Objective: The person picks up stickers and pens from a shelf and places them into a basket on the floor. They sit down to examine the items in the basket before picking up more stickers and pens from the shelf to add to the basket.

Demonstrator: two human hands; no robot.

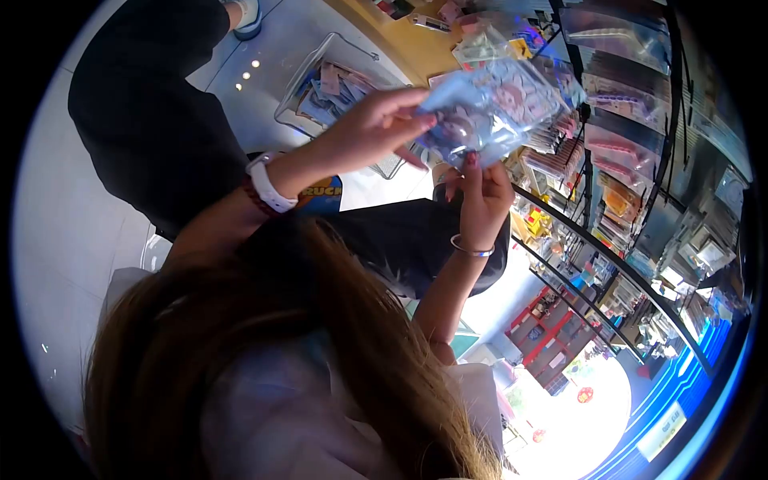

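Both hands are raised in front of me and hold a small stack of clear plastic packets printed with cartoon figures (492,108). My left hand (376,128), with a white watch and a dark beaded band at the wrist, grips the packets' left edge between thumb and fingers. My right hand (480,196), with a thin bracelet, pinches their lower edge from below. My long brown hair (264,344) fills the bottom of the view and hides part of both forearms.
A person in black clothing (144,104) stands close on the left. A wire basket (298,80) holding several packets sits behind my hands beside a wooden counter (400,44). Racks of hanging merchandise (616,184) run down the right side.
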